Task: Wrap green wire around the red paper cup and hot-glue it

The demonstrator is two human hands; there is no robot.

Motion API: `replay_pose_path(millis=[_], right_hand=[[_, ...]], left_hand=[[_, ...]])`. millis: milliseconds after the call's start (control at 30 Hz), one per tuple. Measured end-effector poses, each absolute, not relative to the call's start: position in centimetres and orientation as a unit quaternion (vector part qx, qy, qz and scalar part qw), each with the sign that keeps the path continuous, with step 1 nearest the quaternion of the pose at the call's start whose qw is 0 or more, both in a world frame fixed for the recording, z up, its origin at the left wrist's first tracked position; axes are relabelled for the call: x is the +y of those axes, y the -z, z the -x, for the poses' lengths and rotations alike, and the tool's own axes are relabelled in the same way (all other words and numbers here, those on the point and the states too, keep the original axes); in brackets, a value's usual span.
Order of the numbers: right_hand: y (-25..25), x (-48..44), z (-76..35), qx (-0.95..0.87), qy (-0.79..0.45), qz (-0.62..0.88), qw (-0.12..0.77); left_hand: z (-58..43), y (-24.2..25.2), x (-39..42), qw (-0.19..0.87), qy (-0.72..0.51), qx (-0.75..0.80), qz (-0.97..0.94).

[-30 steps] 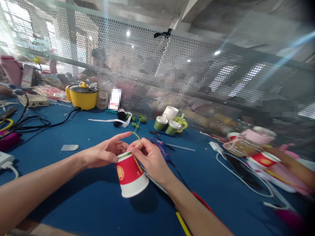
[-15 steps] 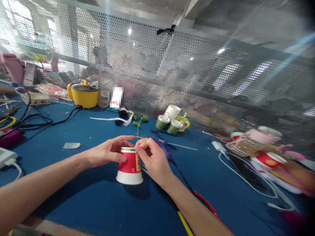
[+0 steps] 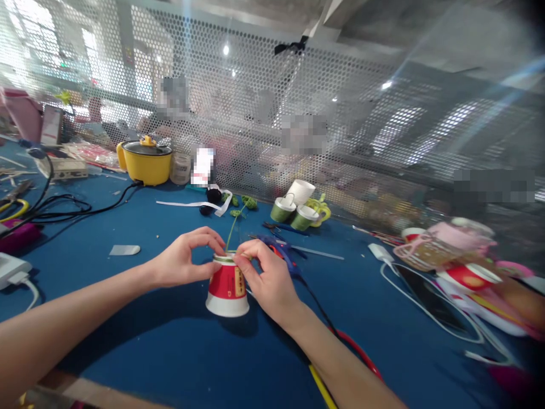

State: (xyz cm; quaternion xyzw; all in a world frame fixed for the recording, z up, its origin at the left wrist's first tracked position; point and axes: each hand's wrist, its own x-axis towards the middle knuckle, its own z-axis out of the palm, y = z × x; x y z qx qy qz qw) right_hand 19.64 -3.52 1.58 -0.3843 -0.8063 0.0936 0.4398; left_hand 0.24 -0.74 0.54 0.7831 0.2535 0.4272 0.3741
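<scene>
An upside-down red and white paper cup (image 3: 227, 287) is in front of me, over the blue table, with green yarn wound around its upturned end. A strand of green yarn (image 3: 232, 232) runs from there to small green bundles at the back. My left hand (image 3: 185, 260) is curved at the cup's upper left, its thumb on the red side and its fingertips at the top edge. My right hand (image 3: 268, 278) pinches at the top edge on the other side, where the yarn lies. Its fingers partly hide the yarn end.
Behind are green-wrapped cups (image 3: 305, 217), a yellow electric pot (image 3: 147, 166) and a perforated metal screen (image 3: 238, 102). A blue glue gun (image 3: 283, 253) lies beyond my right hand. To the right are a phone (image 3: 426, 295) with a white cable and a pink-lidded jar (image 3: 451, 241).
My left fingertips have come down onto the cup's top edge. My right hand has lowered the yarn against the cup, and the strand now slants leftward toward it.
</scene>
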Motion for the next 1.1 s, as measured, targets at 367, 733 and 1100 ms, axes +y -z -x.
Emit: replay_pose_path(millis=[367,733,1100], right_hand=[[-1.69,-3.62,-19.53,-0.808,-0.11,0.391,0.427],[-1.56,-3.66,-19.61,-0.807,-0.116,0.396,0.422],[-1.55,-3.71,-19.51,-0.82,-0.098,0.391,0.406]], left_hand=[[-0.07,-1.05,-0.99,0.112,-0.448,0.259,-0.848],[-0.06,-0.96,-1.06,0.101,-0.432,0.252,-0.86],[-0.07,-0.96,-0.83,0.089,-0.428,0.227,-0.871]])
